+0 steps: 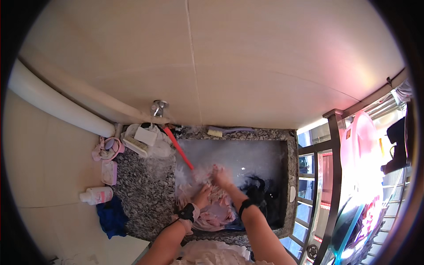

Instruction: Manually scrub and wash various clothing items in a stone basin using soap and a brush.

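Both my hands are over the stone laundry sink (pixel 291 175), which holds cloudy, soapy water. My left hand (pixel 202 196) grips a wet pink garment (pixel 215 217), part of which lies in the water. Close beside it, my right hand (pixel 221 177) is blurred and closed on a bunched part of the same garment. A red hose (pixel 179 149) runs from below the metal tap (pixel 159 108) and ends near my hands. Dark cloth (pixel 256 192) floats in the water right of my right wrist.
Left on the granite counter (pixel 142 185) are a white brush (pixel 135 146), a white block (pixel 145 136), a pink soap dish (pixel 109 172), a white bottle (pixel 96 195) and blue cloth (pixel 112 217). A purple-handled brush (pixel 232 130) lies on the back ledge. A metal-framed window (pixel 314 198) stands right.
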The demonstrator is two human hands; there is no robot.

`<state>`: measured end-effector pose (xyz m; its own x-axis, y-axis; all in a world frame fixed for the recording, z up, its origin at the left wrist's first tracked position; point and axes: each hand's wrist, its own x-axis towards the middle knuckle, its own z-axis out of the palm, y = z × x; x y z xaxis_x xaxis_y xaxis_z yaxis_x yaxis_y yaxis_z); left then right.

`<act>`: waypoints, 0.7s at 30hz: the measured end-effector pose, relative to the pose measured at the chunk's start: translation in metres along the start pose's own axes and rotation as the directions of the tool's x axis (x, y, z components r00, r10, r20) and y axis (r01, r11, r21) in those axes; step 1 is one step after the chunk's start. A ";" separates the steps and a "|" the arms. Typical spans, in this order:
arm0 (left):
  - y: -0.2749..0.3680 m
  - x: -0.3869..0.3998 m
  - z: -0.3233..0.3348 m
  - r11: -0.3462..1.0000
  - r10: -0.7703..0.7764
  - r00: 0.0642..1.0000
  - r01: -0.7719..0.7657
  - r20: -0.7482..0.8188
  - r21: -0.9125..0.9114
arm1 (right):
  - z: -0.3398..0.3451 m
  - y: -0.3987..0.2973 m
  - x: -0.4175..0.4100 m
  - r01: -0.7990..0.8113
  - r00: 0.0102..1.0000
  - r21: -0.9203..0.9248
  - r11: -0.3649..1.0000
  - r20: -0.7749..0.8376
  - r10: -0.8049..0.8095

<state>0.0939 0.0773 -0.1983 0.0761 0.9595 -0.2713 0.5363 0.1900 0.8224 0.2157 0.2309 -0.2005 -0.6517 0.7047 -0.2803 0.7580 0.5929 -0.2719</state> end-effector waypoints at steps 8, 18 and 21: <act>0.067 -0.026 -0.018 0.990 0.001 1.000 -0.005 -0.029 -0.138 | -0.083 -0.012 -0.001 -0.393 0.859 0.270 0.879 -0.234 0.455; -0.006 -0.031 0.013 0.996 0.044 0.999 -0.043 -0.013 0.078 | 0.040 -0.083 -0.075 -0.017 0.969 0.481 0.877 -0.207 0.133; 0.023 -0.015 0.000 0.981 0.189 0.979 -0.185 -0.078 0.055 | 0.034 -0.025 -0.031 -0.218 0.967 0.384 0.897 0.207 0.147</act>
<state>0.1045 0.0669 -0.1752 0.1098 0.9914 -0.0712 0.5583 -0.0022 0.8297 0.2159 0.1812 -0.2170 -0.5241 0.6885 -0.5013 0.8128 0.2286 -0.5358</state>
